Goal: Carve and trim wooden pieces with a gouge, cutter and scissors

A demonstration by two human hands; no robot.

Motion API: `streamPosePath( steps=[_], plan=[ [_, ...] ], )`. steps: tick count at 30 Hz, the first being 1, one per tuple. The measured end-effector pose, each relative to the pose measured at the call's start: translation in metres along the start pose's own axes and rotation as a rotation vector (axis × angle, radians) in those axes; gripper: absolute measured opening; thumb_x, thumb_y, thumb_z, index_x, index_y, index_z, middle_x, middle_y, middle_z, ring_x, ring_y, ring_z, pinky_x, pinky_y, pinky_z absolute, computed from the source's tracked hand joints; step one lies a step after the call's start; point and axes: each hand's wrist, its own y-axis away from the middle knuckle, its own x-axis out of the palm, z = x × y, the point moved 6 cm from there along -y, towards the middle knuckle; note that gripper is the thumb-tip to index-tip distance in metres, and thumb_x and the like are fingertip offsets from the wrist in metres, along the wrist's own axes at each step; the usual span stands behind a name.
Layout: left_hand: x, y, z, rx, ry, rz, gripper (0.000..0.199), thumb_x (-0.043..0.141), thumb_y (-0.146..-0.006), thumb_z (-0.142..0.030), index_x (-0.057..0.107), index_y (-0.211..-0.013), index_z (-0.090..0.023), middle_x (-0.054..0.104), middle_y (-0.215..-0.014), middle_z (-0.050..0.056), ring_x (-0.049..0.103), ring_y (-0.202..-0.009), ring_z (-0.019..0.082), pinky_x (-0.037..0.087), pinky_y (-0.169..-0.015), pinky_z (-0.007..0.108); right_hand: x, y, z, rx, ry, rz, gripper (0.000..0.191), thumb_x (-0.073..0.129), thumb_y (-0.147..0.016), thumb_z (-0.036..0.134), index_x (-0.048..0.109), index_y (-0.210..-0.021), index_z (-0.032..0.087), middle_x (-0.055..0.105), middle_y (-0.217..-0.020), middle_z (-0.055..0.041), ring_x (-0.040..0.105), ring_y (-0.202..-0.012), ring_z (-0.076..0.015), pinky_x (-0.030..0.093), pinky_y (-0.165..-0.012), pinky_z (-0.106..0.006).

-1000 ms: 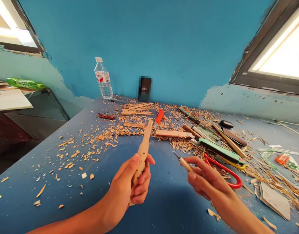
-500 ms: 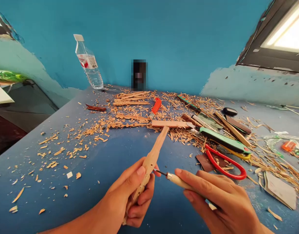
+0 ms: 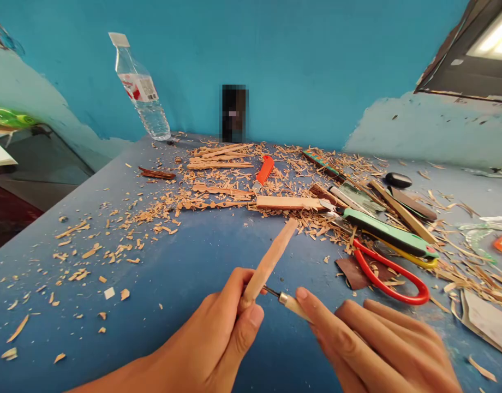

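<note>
My left hand (image 3: 218, 327) is closed around the lower part of a pale carved wooden stick (image 3: 273, 259), which slants up and away to the right. My right hand (image 3: 377, 341) grips a small carving tool (image 3: 295, 307) with a wooden handle, metal ferrule and thin dark shaft. The shaft reaches the right side of the stick near my left fingers; its tip is hidden behind the wood. Beyond the stick's far end lies a flat strip of wood (image 3: 290, 203) on the blue table (image 3: 202, 245).
Wood shavings (image 3: 153, 218) are scattered widely. To the right lie a green-and-black utility knife (image 3: 386, 232), red-handled scissors (image 3: 423, 292) and a brown scrap (image 3: 353, 273). Farther back are a red cutter (image 3: 265, 169), several wooden sticks (image 3: 220, 164) and a water bottle (image 3: 144, 106) by the wall.
My left hand has turned the stick, so the side with small holes no longer shows and its far end sits slightly lower right. The tool stays against it; the view has shifted a little.
</note>
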Motion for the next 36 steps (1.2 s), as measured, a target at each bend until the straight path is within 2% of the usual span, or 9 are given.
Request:
streamPosePath(
  steps=[6,9,12,17,20,23,26,31,36],
  plan=[
    [-0.002,0.000,0.002,0.042,-0.251,0.028,0.042,0.046,-0.104,-0.061,0.062,-0.124,-0.028,0.065,-0.074,0.002,0.052,-0.057,0.020,0.032,-0.058,0.032,0.005,-0.007,0.013,0.019,0.071,0.017,0.072,0.053,-0.104,0.015,0.025,-0.169,0.008,0.058,-0.063,0.0016,0.053,-0.048,-0.0155,0.044,-0.047,-0.034],
    [-0.009,0.002,-0.001,0.038,-0.290,-0.047,0.038,0.048,-0.105,-0.058,0.062,-0.120,-0.026,0.065,-0.072,0.003,0.054,-0.056,0.022,0.030,-0.057,0.032,0.004,-0.014,0.019,-0.063,0.044,-0.003,0.069,0.054,-0.101,0.010,0.031,-0.166,0.003,0.054,-0.062,0.0022,0.049,-0.045,-0.0148,0.036,-0.043,-0.033],
    [-0.005,0.004,-0.006,0.054,-0.300,-0.002,0.037,0.044,-0.106,-0.056,0.060,-0.117,-0.025,0.063,-0.069,0.003,0.050,-0.053,0.021,0.028,-0.056,0.032,0.001,-0.019,0.019,-0.046,-0.031,-0.019,0.061,0.055,-0.101,0.010,0.042,-0.161,0.006,0.055,-0.063,0.0030,0.050,-0.045,-0.0141,0.038,-0.043,-0.031],
    [-0.008,0.008,-0.013,0.133,-0.356,-0.055,0.031,0.051,-0.105,-0.049,0.056,-0.120,-0.023,0.059,-0.073,0.000,0.046,-0.059,0.020,0.028,-0.062,0.032,0.013,-0.023,0.009,0.372,-0.645,0.126,0.034,0.052,-0.108,0.032,0.070,-0.135,0.021,0.060,-0.064,0.0021,0.053,-0.050,-0.0122,0.041,-0.045,-0.024],
    [-0.012,0.008,-0.018,0.232,-0.376,-0.072,0.029,0.056,-0.103,-0.047,0.056,-0.115,-0.021,0.052,-0.068,-0.003,0.043,-0.057,0.018,0.026,-0.062,0.031,0.039,-0.015,0.008,0.804,-1.229,0.298,0.057,0.055,-0.101,0.065,0.075,-0.126,0.018,0.034,-0.051,0.0087,0.029,-0.041,-0.0081,0.024,-0.038,-0.022],
    [-0.011,0.005,-0.022,0.274,-0.350,-0.028,0.030,0.053,-0.105,-0.048,0.053,-0.116,-0.020,0.047,-0.067,-0.005,0.039,-0.055,0.017,0.024,-0.060,0.031,0.048,-0.015,0.008,0.987,-1.538,0.389,0.065,0.062,-0.095,0.073,0.075,-0.120,0.014,0.022,-0.054,0.0126,0.016,-0.044,-0.0055,0.016,-0.041,-0.020],
    [-0.004,0.003,-0.025,0.296,-0.288,0.066,0.033,0.043,-0.108,-0.053,0.048,-0.114,-0.021,0.044,-0.070,-0.006,0.038,-0.058,0.015,0.027,-0.061,0.031,0.036,-0.026,-0.007,0.829,-1.279,0.357,0.055,0.060,-0.100,0.065,0.075,-0.116,0.015,0.034,-0.058,0.0089,0.026,-0.049,-0.0074,0.021,-0.045,-0.022],
    [0.005,0.001,-0.021,0.220,0.091,0.175,0.044,0.037,-0.106,-0.067,0.045,-0.101,-0.023,0.042,-0.073,-0.006,0.039,-0.058,0.011,0.032,-0.057,0.026,-0.001,-0.043,-0.006,0.177,-0.346,0.081,0.025,0.050,-0.111,0.033,0.070,-0.116,0.020,0.066,-0.067,0.0021,0.056,-0.053,-0.0122,0.034,-0.054,-0.028],
    [0.014,0.004,-0.016,0.107,0.333,0.340,0.050,0.050,-0.099,-0.074,0.044,-0.103,-0.024,0.044,-0.072,-0.009,0.043,-0.047,0.005,0.031,-0.047,0.020,-0.003,-0.030,0.001,0.008,-0.105,-0.088,0.012,0.055,-0.106,0.021,0.057,-0.118,0.022,0.072,-0.080,0.0005,0.061,-0.056,-0.0139,0.041,-0.058,-0.029]
  ],
)
